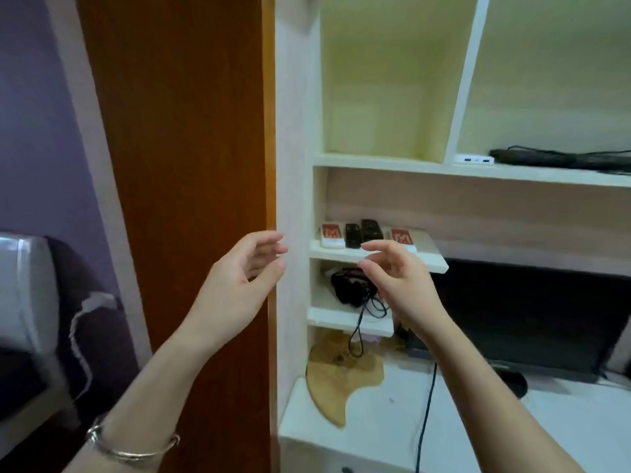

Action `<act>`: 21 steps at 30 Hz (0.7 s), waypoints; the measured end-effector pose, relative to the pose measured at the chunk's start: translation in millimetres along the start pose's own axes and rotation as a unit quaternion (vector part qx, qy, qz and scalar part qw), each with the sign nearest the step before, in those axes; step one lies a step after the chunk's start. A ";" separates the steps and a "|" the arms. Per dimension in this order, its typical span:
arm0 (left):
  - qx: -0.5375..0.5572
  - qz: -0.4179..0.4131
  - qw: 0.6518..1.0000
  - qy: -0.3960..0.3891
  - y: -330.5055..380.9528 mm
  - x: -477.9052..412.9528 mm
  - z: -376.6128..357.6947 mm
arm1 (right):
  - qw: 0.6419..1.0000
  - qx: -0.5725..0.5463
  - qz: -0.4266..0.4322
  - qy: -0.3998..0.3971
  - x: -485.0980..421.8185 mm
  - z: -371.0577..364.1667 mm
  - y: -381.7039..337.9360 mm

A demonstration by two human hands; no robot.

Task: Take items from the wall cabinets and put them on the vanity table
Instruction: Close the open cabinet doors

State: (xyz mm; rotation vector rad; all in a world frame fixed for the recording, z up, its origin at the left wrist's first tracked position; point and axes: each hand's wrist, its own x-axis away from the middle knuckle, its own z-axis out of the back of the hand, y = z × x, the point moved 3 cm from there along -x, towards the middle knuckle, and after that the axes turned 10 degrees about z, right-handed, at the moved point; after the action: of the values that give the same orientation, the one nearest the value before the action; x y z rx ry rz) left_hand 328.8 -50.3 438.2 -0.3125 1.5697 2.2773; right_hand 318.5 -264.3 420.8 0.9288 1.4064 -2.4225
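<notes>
While both bare hands hover before cream open wall shelving (pixel 375 160), left hand (pixel 239 285) and right hand (pixel 399 285) each show grip apart, holding nothing. Two red-and-white packs (pixel 332 235) and two black remotes (pixel 362 233) lie on small middle shelf, right fingertips (pixel 370 246) nearest, likely next pick. White counter (pixel 392 421) waits below.

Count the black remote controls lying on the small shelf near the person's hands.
2. Both lie side by side in the middle of the small shelf: the left remote and the right remote, between two red-and-white boxes. The right hand may hide others.
</notes>
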 end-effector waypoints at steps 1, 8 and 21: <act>0.008 -0.035 0.999 0.006 18.8 -13.3 2.0 | 0.999 0.003 0.030 0.026 -18.0 7.6 -15.2; 0.086 -0.178 0.970 0.140 108.5 -89.5 18.1 | 0.973 0.067 0.192 0.110 -123.0 51.5 -91.6; 0.076 -0.254 0.941 0.210 246.4 -206.3 50.3 | 0.916 0.019 0.375 0.140 -277.6 70.0 -239.8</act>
State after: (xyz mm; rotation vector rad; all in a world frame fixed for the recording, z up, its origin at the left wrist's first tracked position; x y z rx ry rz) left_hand 417.1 -116.3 744.2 -1.0824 1.6022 1.7490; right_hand 398.6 -234.6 784.4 1.5261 0.8268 -1.7828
